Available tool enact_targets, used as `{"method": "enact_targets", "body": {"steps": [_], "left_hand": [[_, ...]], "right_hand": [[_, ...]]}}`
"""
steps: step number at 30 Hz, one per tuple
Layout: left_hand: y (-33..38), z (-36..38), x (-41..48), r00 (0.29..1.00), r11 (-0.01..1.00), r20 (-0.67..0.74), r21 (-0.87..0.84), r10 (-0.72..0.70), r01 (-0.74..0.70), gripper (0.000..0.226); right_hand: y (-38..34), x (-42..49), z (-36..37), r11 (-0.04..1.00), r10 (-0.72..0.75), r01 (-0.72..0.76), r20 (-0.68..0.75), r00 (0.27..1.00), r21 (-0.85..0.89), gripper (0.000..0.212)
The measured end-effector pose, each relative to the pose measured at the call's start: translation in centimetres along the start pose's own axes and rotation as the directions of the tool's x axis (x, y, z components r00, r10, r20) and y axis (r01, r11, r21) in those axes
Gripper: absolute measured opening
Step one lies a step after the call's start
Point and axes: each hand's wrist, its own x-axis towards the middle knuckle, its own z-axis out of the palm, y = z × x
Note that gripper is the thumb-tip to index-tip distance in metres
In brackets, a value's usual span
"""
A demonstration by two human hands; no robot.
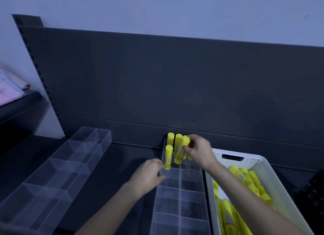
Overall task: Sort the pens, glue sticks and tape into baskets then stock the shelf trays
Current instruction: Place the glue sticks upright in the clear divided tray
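Observation:
A clear divided tray [180, 198] lies on the dark shelf in front of me. Several yellow glue sticks [170, 139] stand upright in its far compartments. My right hand [199, 151] pinches the top of one tilted glue stick [182, 151] over the far compartment. My left hand [149, 175] grips the tray's left wall, its fingers beside an upright glue stick [168, 157]. A white basket [263, 166] at the right holds several more yellow glue sticks [252, 182].
A second clear divided tray [57, 173] lies at an angle on the left of the shelf. The dark back panel [175, 85] rises behind the trays. Pink and pale packets [8, 87] sit on a shelf at far left.

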Motion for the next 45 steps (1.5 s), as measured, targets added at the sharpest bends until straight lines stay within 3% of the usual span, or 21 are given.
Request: {"method": "enact_targets", "body": {"steps": [4, 8, 14, 20, 32, 40, 45], "left_hand": [[0.0, 0.2, 0.2, 1.0, 0.998, 0.02, 0.068, 0.0, -0.001, 0.038], [0.0, 0.1, 0.4, 0.999, 0.997, 0.03, 0.075, -0.02, 0.018, 0.039], [0.3, 0.2, 0.6, 0.998, 0.994, 0.03, 0.097, -0.047, 0.044, 0.037], [0.3, 0.2, 0.7, 0.999, 0.993, 0.03, 0.114, -0.04, 0.036, 0.037], [0.6, -0.1, 0.6, 0.998, 0.991, 0.048, 0.13, -0.051, 0.044, 0.038], [3.5, -0.5, 1.3, 0.998, 0.985, -0.064, 0.172, -0.008, 0.019, 0.027], [7.5, 0.3, 3.1, 0.988, 0.993, -0.118, 0.069, 0.099, -0.092, 0.025]], "right_hand": [[-1.1, 0.8, 1.4, 0.993, -0.07, 0.073, 0.026, 0.997, -0.096, 0.021], [-0.1, 0.6, 2.4, 0.984, -0.009, 0.023, 0.084, 0.996, -0.179, 0.005], [1.1, -0.2, 3.3, 0.986, 0.008, 0.011, 0.113, 0.994, -0.165, 0.009], [1.7, 0.3, 3.9, 0.982, 0.0, 0.018, 0.094, 0.996, -0.186, 0.039], [1.8, 0.3, 3.8, 0.979, -0.016, 0.032, 0.078, 0.997, -0.2, 0.033], [3.2, -2.3, -2.5, 0.981, -0.049, 0.041, -0.036, 0.998, -0.189, 0.026], [7.8, -5.1, -9.6, 0.961, 0.099, -0.132, -0.142, 0.985, -0.243, 0.024]]}}
